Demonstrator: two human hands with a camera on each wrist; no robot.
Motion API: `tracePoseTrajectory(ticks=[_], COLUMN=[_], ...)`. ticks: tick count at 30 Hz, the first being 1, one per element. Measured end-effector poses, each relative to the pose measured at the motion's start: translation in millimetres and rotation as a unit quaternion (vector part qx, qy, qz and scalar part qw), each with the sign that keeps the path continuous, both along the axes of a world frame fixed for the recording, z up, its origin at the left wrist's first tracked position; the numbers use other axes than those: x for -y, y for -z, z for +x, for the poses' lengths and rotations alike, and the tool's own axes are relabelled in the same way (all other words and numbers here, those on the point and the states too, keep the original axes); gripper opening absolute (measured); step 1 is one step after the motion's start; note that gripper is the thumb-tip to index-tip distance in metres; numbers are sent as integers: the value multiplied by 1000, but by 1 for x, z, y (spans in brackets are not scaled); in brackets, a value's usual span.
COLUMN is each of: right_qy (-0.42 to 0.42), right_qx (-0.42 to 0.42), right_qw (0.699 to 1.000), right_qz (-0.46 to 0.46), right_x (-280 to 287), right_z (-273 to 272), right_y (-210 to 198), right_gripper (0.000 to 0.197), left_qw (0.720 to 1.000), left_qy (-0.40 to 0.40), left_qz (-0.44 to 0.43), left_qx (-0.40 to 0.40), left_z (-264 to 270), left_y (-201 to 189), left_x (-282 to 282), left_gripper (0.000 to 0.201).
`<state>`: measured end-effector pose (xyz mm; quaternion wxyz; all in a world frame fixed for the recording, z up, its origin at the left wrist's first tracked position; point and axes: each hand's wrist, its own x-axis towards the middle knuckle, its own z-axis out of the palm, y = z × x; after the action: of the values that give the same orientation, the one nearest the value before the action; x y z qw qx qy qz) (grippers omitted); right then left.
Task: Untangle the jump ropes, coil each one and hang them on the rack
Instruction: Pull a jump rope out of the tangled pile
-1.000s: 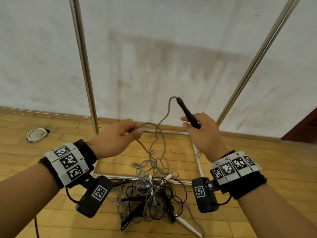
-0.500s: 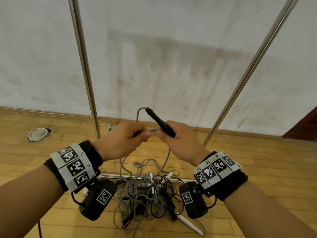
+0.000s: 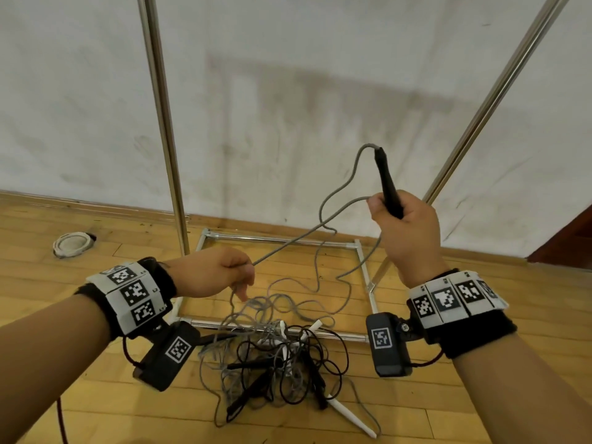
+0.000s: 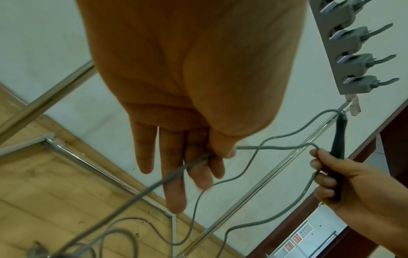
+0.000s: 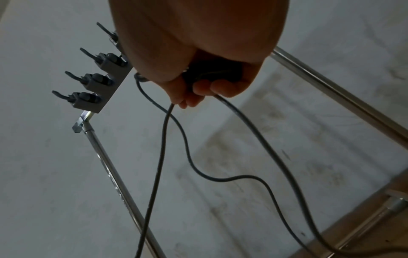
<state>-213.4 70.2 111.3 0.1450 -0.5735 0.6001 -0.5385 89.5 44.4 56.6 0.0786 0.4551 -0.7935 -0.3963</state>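
Coiling step: right hand [image 3: 405,232] fists the black handle [image 3: 387,184] plus one grey rope [image 3: 288,243] loop; left hand [image 3: 211,272] pinches the rope. The rest probably sits snarled in the pile [image 3: 275,363] on the floor beside the rack [image 3: 160,123] base. Next: feed another loop across.

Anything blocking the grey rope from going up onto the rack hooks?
Yes, the floor tangle. The right hand grips the black handle and the left hand pinches the grey rope, but its far end is still knotted in that pile. The air toward the hooks looks open.
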Motion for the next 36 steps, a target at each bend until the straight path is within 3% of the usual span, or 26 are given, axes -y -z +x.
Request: tracePoseTrajectory(ticks=[3,5,11,14,19,25,30,36], right_qy=[13,-4,-146,-209,-221,-204,-143,-69], right_qx=[-2,0,-38,-64,-59,21,110,71], right_qw=[999,998,980,966,966,975,983,995], right_qz=[36,64,129,139,122,83,24,29], right_x=[1,-1,-15,-20,-19,-15,-11,-8], right_z=[-5,-2,35,53,62,57,39,17], right_y=[4,9,23,27,23,11,-3,1], right_gripper=[8,15,10,10,15,14,16,11], left_qw=[995,991,982,966,967,995,995,998], left_qy=[-44,-48,-23,-45,-47,21,49,-3], left_qz=[-81,-124,-183,-235,-213,-91,-40,-59], left_qx=[24,21,-33,-101,-132,-40,72,30], left_z=[-2,-6,-27,-35,-33,-15,2,8], left_y=[-3,-8,-23,-34,-39,-15,6,3], left_x=[1,-1,-15,-20,-23,-12,-8,-4], left_gripper=[28,26,25,24,19,22,22,20])
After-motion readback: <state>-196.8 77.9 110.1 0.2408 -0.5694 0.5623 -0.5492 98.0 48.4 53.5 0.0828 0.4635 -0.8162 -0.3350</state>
